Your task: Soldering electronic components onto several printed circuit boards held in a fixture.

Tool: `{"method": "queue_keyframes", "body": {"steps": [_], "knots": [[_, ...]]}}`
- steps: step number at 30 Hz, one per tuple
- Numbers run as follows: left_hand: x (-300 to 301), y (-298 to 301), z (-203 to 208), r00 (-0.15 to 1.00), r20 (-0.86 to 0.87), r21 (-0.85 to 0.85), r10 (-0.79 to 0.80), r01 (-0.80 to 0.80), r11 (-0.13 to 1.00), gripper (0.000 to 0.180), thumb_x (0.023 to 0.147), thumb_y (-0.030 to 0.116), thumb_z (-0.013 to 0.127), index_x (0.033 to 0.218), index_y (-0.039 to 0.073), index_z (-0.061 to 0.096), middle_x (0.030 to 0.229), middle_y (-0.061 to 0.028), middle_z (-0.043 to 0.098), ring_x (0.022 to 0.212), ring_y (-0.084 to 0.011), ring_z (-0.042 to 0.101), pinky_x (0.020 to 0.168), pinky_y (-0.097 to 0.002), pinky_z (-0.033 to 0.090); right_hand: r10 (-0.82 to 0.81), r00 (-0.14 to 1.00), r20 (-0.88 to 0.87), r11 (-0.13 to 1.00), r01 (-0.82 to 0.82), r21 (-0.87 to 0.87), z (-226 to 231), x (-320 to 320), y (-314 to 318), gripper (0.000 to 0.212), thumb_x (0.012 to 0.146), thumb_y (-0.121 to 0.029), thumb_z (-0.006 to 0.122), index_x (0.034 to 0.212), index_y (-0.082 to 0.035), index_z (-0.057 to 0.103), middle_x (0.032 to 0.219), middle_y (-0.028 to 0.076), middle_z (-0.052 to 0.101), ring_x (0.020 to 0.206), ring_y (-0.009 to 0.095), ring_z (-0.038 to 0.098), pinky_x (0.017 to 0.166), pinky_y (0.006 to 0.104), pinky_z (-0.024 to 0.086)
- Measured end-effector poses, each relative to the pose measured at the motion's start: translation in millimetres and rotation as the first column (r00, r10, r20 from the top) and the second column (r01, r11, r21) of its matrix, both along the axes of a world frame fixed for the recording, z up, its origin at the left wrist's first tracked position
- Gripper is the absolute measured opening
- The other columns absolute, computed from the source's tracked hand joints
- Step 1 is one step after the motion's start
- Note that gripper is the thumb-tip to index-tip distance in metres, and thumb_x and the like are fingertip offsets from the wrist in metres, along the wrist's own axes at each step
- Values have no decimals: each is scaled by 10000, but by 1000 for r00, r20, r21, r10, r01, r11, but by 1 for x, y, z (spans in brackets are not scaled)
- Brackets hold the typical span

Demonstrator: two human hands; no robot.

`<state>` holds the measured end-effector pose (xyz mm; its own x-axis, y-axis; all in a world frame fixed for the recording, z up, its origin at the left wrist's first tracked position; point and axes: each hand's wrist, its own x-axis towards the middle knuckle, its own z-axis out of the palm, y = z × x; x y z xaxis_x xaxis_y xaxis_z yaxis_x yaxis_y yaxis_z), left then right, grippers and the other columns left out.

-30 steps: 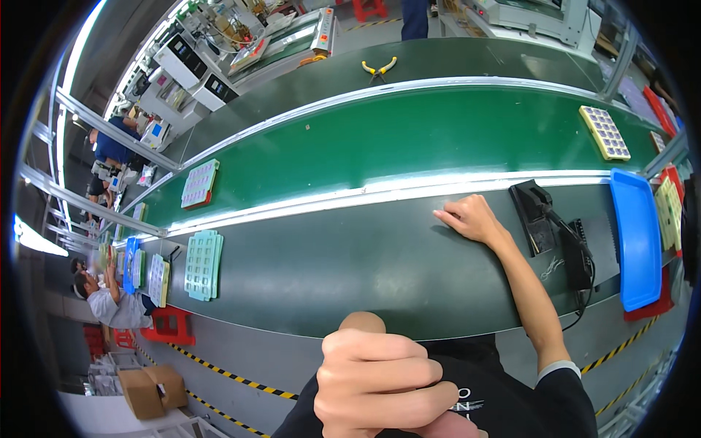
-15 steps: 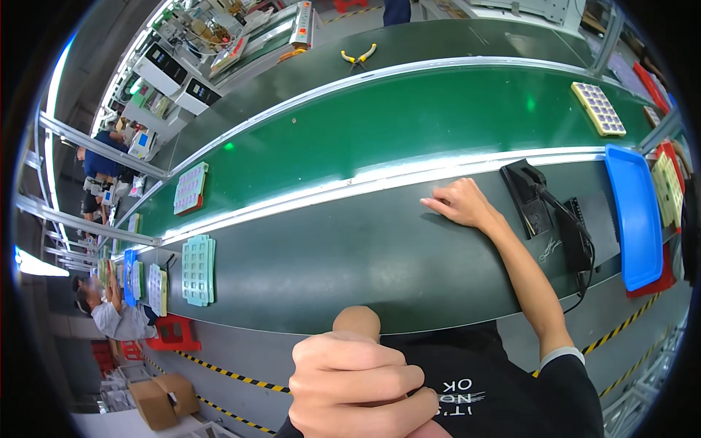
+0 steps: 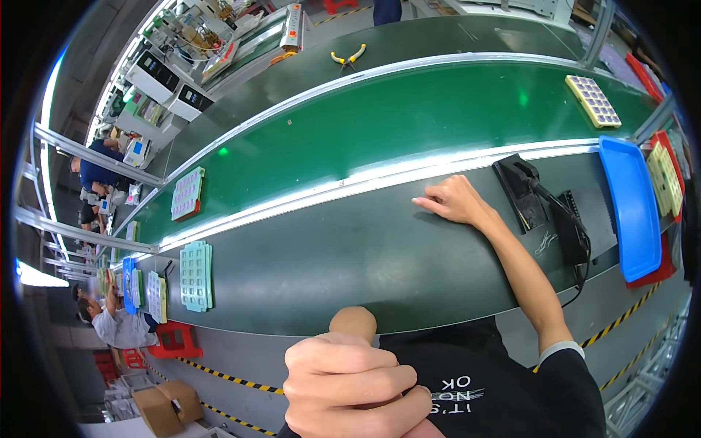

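My left hand (image 3: pixel 354 383) is raised close in front of my dark shirt, large at the bottom of the view. Its fingers are curled into a fist, and the inside of the grip is hidden. My right hand (image 3: pixel 454 198) rests on the dark green worktop (image 3: pixel 307 255), just in front of the pale rail. The fingers are folded in and one digit points left. Nothing shows in that hand. To its right lies a black device with a stand and cable (image 3: pixel 520 191).
Teal trays (image 3: pixel 196 276) lie at the left of the worktop. A blue tray (image 3: pixel 629 208) stands at the right. Across the green belt (image 3: pixel 409 109) are a pale tray (image 3: pixel 188 193), a yellow tray (image 3: pixel 593 101) and yellow-handled pliers (image 3: pixel 349 55). A person (image 3: pixel 120 325) sits far left.
The whole view has shifted slightly, so most things sit a little further left. Both hands keep nearly the same pose and place.
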<state>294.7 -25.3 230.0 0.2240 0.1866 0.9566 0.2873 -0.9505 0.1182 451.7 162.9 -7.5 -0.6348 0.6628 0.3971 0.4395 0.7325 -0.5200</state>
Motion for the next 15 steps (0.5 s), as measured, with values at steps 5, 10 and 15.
{"method": "queue_keyframes", "body": {"steps": [5,10,15], "knots": [[2,0,-7,1000,11,-30,23,-23,999,132,951,248,619,1081,227,634,649,-20,614,501,-146,548,468,-251,434,-15,1000,28,1000,15,0,-6,8,1,462,896,-379,645,596,-34,576,476,148,464,445,332,464,463,405,371],[0,-1,-6,999,11,-7,41,-41,999,146,947,275,625,1089,241,637,655,-9,618,519,-142,554,490,-254,445,-28,998,60,1000,28,-13,-7,5,2,511,902,-450,616,580,-54,597,463,128,500,449,325,497,476,414,395],[1,2,-4,999,7,-2,38,-38,999,151,945,285,626,1092,251,639,656,-2,619,530,-139,558,495,-256,448,-29,999,43,1000,29,-9,-9,5,3,524,900,-463,615,575,-53,590,463,131,494,448,327,488,474,418,383]]}}
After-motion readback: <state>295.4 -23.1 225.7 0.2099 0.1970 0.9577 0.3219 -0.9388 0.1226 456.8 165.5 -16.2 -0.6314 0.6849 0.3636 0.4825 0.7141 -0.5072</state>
